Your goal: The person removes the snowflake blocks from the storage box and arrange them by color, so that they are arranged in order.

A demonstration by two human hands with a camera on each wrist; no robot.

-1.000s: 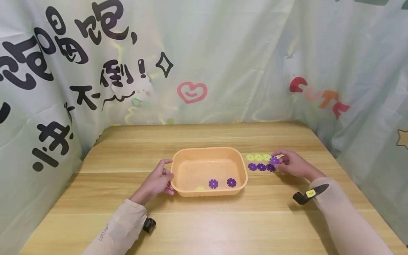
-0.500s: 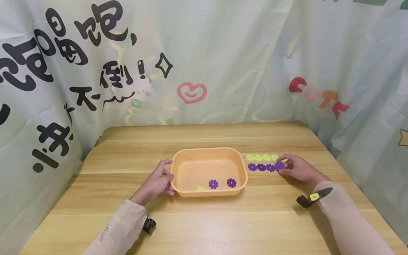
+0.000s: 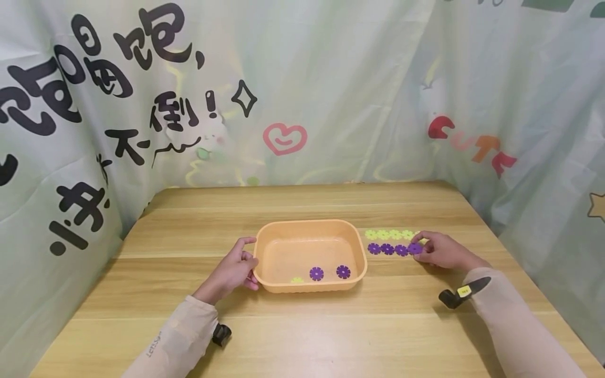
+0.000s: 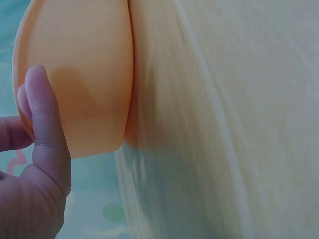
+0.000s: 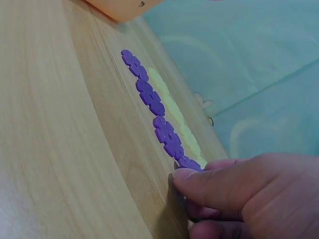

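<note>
My right hand [image 3: 446,251] pinches a purple flower-shaped plastic disc [image 3: 415,248] between thumb and fingers, at the right end of a row of purple discs [image 3: 387,249]. In the right wrist view the thumb covers part of that disc [image 5: 189,164], which touches or nearly touches its neighbour. Just behind runs a row of yellow discs [image 3: 389,234], its right end partly hidden by the fingers. At the left end of an orange plastic basin [image 3: 309,287], my left hand [image 3: 233,266] grips the rim, thumb along the outer wall [image 4: 92,99].
Two purple discs [image 3: 316,273] and a partly hidden yellow disc [image 3: 296,280] lie in the basin. The wooden table [image 3: 302,336] extends around it. A printed cloth [image 3: 331,94] hangs behind and at both sides.
My right hand has moved slightly right and down, bringing the purple disc from above the rows to the end of the purple row. The left hand and basin have stayed put.
</note>
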